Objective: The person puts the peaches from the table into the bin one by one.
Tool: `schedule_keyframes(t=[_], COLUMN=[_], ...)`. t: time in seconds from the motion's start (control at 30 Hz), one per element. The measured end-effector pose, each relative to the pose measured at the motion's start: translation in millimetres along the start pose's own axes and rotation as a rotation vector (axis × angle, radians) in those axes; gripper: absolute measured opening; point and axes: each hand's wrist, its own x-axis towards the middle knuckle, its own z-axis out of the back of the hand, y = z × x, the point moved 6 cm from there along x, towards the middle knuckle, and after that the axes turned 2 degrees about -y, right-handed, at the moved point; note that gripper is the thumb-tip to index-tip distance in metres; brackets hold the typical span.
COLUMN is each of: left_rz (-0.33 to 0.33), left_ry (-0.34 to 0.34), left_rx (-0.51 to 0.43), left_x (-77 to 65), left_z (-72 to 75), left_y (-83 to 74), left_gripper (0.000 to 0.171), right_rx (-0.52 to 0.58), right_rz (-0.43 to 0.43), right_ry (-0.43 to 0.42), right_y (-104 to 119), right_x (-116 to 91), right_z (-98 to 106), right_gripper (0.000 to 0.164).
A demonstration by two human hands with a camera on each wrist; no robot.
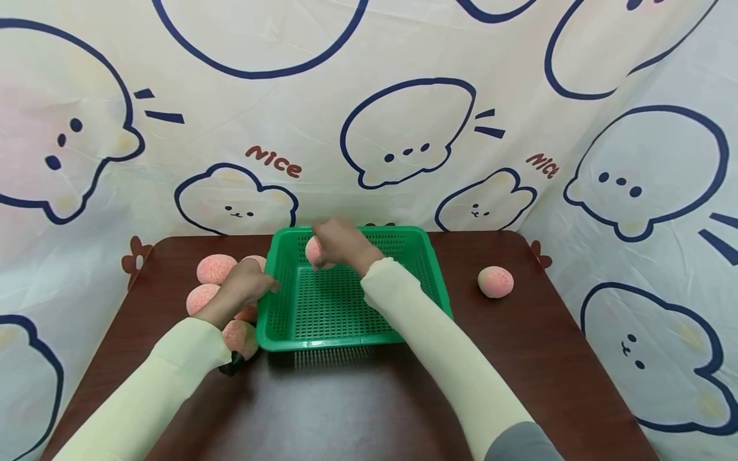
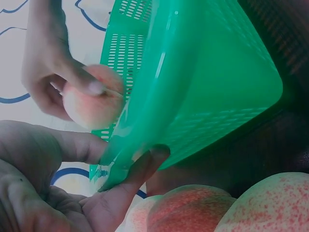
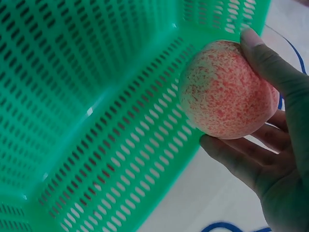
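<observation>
A green plastic basket point(image 1: 328, 307) with slotted walls stands at the middle of the table. My left hand point(image 1: 245, 285) pinches its left rim, with the rim between thumb and fingers in the left wrist view. Over the back left part of the basket, my right hand point(image 1: 340, 243) holds a pink peach point(image 3: 229, 92), thumb on one side and fingers on the other. Several more peaches point(image 1: 216, 269) lie left of the basket, around and partly behind my left hand and forearm. In the left wrist view, some of these peaches point(image 2: 190, 212) sit just below the rim.
A single peach point(image 1: 495, 282) lies on the dark brown table point(image 1: 519, 371) to the right of the basket. Behind and at the sides hangs a white cloth point(image 1: 323, 128) printed with blue cartoon outlines. A small black object point(image 1: 232, 364) shows at my left sleeve.
</observation>
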Motion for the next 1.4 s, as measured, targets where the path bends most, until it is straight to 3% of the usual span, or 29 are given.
schedule_keyframes(t=[0.27, 0.53, 0.83, 1.17, 1.4], left_rz=[0.006, 0.014, 0.003, 0.003, 0.002], left_ry=[0.007, 0.003, -0.006, -0.016, -0.007], left_rx=[0.016, -0.004, 0.013, -0.006, 0.004], left_x=[-0.3, 4.0, 2.6, 0.8, 1.3], left_z=[0.4, -4.2, -3.2, 3.1, 0.9], left_y=[1.4, 3.0, 0.3, -2.0, 0.3], left_gripper=[0.033, 0.011, 0.011, 0.017, 0.016], right_rx=[-0.08, -0.089, -0.136, -0.142, -0.133], right_rz=[0.006, 0.007, 0.004, -0.021, -0.023], right_ry=[0.074, 0.054, 0.005, 0.047, 0.043], right_y=[22, 27, 33, 35, 35], right_x=[13, 15, 21, 24, 23], right_z=[-31, -54, -54, -58, -63], right_gripper=[0.068, 0.066, 0.058, 0.059, 0.05])
